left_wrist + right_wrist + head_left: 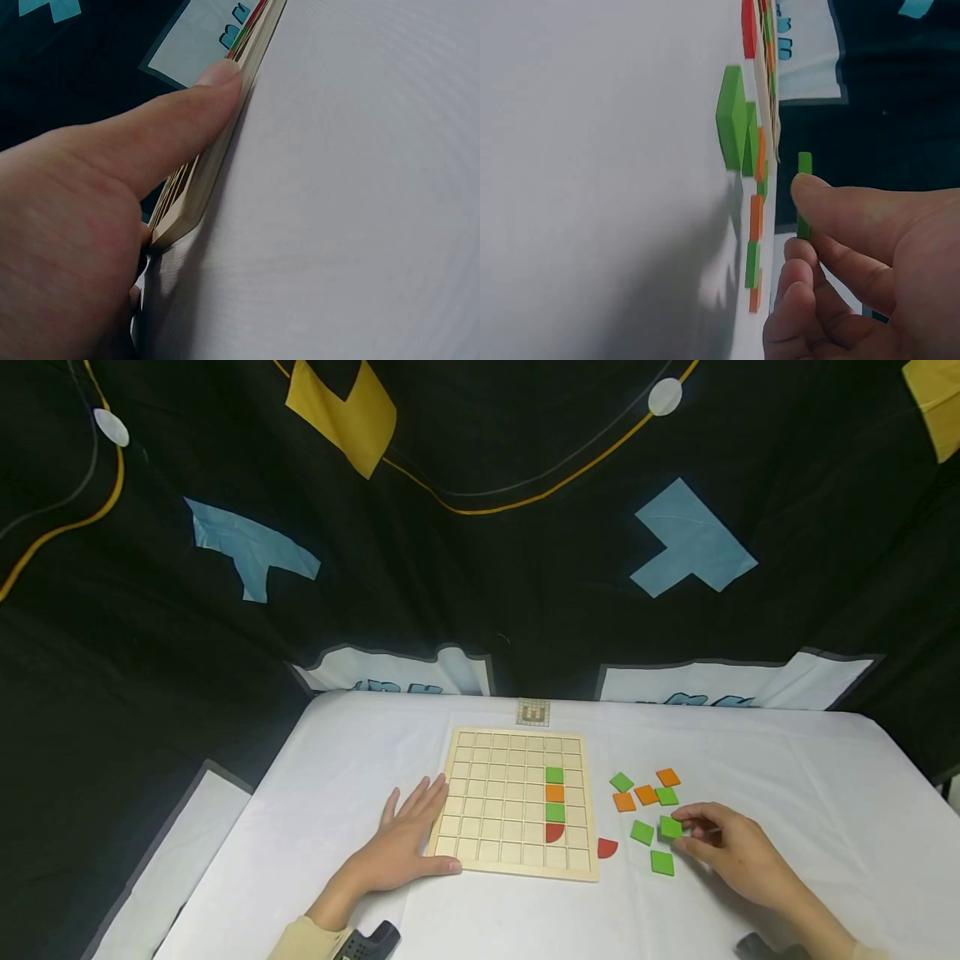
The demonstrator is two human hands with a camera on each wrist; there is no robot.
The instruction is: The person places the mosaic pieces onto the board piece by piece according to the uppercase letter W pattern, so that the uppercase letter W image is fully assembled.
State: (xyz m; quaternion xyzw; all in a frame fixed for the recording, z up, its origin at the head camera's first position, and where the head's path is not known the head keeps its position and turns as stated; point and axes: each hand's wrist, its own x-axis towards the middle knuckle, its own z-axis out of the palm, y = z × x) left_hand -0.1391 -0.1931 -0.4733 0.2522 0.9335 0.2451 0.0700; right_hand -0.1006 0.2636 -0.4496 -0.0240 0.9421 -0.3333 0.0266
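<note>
A square wooden grid board (491,806) lies on the white table. One of its columns, right of the middle, holds a green tile (554,775), an orange tile (554,793), another green tile (555,812) and a red quarter-circle tile (554,833). My left hand (397,853) rests spread at the board's left side, its thumb (191,124) on the front edge. To the right of the board, my right hand (738,852) pinches a square green tile (805,163) between thumb and fingers, raised above the table in the right wrist view.
Around the right hand lie loose tiles: several green ones, including one near the front (662,863), and several orange ones, including one at the back (667,777). A red quarter-circle tile (607,848) sits beside the board's right edge. Behind the board is a small patterned card (532,712).
</note>
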